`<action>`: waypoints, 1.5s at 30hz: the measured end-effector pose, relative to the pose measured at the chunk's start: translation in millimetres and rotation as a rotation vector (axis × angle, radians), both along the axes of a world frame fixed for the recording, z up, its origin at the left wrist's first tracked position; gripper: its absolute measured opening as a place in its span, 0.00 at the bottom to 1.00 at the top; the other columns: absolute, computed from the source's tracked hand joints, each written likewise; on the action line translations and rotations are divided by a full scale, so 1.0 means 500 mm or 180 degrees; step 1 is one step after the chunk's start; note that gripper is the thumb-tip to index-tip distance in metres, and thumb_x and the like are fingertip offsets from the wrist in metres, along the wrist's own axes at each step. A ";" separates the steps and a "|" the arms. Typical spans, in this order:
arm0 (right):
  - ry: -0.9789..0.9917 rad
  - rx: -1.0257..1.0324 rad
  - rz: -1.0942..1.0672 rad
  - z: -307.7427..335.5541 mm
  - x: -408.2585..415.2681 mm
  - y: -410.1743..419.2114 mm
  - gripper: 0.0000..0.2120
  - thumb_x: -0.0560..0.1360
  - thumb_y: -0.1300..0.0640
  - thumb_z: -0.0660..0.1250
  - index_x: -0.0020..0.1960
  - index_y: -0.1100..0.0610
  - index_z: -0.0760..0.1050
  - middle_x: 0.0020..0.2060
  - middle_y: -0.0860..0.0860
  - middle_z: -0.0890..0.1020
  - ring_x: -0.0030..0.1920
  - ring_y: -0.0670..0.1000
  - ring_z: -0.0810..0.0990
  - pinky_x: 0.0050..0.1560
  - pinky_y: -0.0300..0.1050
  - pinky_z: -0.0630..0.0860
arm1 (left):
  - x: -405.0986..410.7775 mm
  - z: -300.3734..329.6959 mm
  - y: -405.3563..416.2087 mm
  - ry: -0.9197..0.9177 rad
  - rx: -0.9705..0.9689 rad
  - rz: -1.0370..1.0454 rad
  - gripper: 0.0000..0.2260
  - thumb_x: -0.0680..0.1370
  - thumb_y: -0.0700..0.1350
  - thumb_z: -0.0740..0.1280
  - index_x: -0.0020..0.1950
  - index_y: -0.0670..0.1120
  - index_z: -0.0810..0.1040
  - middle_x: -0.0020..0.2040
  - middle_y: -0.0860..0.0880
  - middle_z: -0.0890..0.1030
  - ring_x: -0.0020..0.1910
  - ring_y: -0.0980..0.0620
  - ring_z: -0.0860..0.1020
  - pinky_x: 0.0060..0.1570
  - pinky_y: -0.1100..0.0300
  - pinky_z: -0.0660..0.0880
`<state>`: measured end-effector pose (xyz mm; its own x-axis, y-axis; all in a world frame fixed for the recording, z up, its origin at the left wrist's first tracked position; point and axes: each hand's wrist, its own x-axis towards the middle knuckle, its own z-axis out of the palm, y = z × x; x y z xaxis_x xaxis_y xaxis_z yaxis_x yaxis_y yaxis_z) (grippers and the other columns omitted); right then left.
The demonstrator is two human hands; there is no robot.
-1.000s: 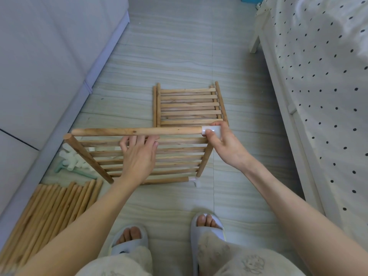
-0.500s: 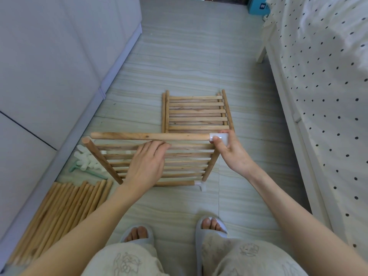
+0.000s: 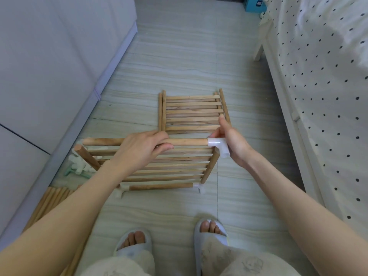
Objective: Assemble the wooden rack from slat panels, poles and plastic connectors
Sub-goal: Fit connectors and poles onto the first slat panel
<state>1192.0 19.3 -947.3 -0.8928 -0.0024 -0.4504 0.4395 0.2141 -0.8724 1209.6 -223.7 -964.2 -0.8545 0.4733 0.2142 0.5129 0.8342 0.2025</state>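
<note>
Your left hand (image 3: 139, 150) grips the top pole (image 3: 187, 142); your right hand (image 3: 232, 144) pinches the white plastic connector (image 3: 218, 145) capping that pole's right end.

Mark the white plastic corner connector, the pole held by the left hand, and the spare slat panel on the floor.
white plastic corner connector (image 3: 217, 145), head view, its elbow.
pole (image 3: 189, 141), head view, bare shaft.
spare slat panel (image 3: 192, 111), head view, a middle slat.
</note>
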 end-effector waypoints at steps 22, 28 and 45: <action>0.0478 0.0013 -0.0012 -0.031 -0.031 -0.006 0.19 0.81 0.48 0.55 0.36 0.56 0.73 0.30 0.50 0.76 0.31 0.46 0.74 0.36 0.38 0.69 | 0.018 0.015 0.038 -0.0113 -0.0396 0.0413 0.30 0.70 0.72 0.39 0.47 0.54 0.72 0.33 0.55 0.73 0.35 0.48 0.77 0.31 0.59 0.61; 0.1882 0.2592 0.1016 0.008 -0.008 -0.047 0.17 0.80 0.48 0.55 0.40 0.56 0.74 0.37 0.54 0.82 0.42 0.58 0.78 0.44 0.49 0.75 | 0.013 0.029 0.013 -0.0611 -0.0238 0.0119 0.16 0.78 0.58 0.60 0.61 0.50 0.72 0.53 0.52 0.76 0.55 0.50 0.73 0.49 0.57 0.65; 0.2096 0.3381 0.3524 0.036 0.011 -0.396 0.13 0.80 0.51 0.55 0.59 0.57 0.70 0.54 0.58 0.79 0.54 0.60 0.77 0.43 0.46 0.66 | 0.114 -0.045 -0.274 -0.0976 0.2035 0.1684 0.15 0.74 0.39 0.70 0.56 0.54 0.73 0.40 0.52 0.78 0.45 0.53 0.78 0.50 0.57 0.72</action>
